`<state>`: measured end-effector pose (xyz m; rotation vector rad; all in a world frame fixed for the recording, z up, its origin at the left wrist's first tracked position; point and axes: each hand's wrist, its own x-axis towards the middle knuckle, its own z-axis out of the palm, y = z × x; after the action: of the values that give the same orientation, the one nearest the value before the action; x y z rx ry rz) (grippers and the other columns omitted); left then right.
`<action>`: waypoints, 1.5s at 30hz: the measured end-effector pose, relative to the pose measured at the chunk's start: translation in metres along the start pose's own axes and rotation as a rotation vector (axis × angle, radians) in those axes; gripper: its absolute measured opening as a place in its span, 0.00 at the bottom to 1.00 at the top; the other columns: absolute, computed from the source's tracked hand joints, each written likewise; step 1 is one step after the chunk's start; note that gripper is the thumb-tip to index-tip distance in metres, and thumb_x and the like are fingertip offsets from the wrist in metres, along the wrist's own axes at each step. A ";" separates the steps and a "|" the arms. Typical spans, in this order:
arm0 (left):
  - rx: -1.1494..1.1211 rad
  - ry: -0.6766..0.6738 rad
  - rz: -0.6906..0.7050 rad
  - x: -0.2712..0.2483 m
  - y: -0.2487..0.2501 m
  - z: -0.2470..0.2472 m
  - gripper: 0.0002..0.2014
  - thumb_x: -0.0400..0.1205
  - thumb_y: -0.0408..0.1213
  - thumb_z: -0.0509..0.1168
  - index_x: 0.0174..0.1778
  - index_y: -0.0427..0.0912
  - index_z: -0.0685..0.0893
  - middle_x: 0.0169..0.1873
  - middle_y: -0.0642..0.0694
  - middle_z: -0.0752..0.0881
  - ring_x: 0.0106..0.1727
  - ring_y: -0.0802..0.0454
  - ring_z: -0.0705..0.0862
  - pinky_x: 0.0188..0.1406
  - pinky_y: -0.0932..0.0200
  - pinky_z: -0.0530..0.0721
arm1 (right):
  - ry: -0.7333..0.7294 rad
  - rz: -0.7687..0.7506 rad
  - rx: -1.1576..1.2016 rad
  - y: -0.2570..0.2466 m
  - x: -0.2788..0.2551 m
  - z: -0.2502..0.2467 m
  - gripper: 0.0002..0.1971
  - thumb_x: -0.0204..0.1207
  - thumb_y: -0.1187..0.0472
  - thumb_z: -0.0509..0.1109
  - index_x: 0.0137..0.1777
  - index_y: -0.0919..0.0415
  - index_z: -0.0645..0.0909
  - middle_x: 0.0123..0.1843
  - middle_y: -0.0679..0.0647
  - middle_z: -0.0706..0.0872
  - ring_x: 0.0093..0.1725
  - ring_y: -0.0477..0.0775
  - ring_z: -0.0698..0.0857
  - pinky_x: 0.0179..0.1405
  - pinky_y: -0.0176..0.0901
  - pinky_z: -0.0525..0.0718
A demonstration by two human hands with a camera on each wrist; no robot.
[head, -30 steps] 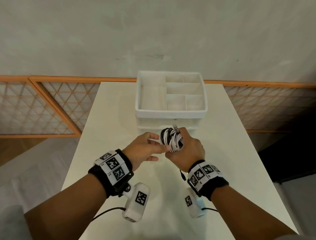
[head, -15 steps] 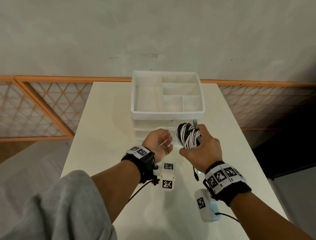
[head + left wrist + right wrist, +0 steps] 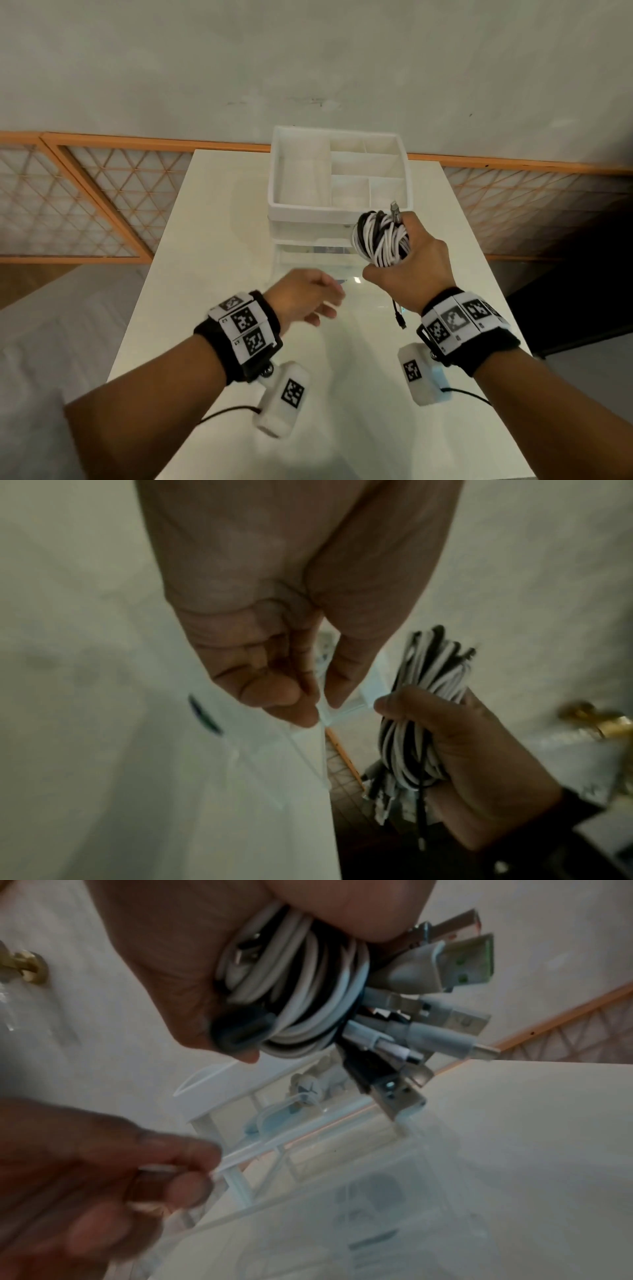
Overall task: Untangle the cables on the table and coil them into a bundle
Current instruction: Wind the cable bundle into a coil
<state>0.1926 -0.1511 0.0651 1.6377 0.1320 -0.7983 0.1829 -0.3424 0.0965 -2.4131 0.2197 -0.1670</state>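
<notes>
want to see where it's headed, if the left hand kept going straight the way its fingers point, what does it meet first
Probably the white drawer organizer: the left hand points forward, slightly right, toward its clear lower drawer front. Only bare table lies between; depth is unclear.

White compartment organizer (image 3: pixel 337 209) on white table (image 3: pixel 212 246).

wall (image 3: pixel 308 51): grey-white | table (image 3: pixel 212 240): white | lattice panels (image 3: pixel 85 205): orange-framed

No legible text or labels anywhere
</notes>
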 end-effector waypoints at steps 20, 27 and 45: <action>0.505 0.291 0.482 -0.004 0.009 -0.031 0.37 0.78 0.44 0.74 0.81 0.56 0.65 0.67 0.52 0.83 0.61 0.50 0.86 0.65 0.55 0.82 | -0.347 -0.412 -0.455 -0.017 0.042 0.063 0.37 0.61 0.49 0.81 0.70 0.43 0.70 0.53 0.48 0.89 0.49 0.60 0.88 0.48 0.52 0.88; 0.613 0.403 0.299 0.024 -0.015 -0.014 0.19 0.82 0.49 0.68 0.66 0.45 0.79 0.56 0.42 0.87 0.56 0.41 0.85 0.57 0.44 0.84 | -0.565 -0.353 -0.552 0.000 0.042 0.083 0.39 0.61 0.50 0.82 0.70 0.47 0.65 0.58 0.50 0.86 0.52 0.60 0.86 0.51 0.53 0.87; 0.714 0.319 0.132 0.036 -0.006 -0.002 0.20 0.88 0.43 0.47 0.75 0.43 0.66 0.48 0.36 0.85 0.43 0.38 0.81 0.42 0.51 0.76 | -0.601 -0.329 -0.555 0.020 0.032 0.078 0.52 0.69 0.22 0.59 0.85 0.47 0.41 0.85 0.50 0.65 0.79 0.59 0.71 0.73 0.66 0.68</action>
<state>0.2174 -0.1601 0.0403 2.4175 -0.0473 -0.4960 0.2262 -0.3140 0.0272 -2.8954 -0.4659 0.5379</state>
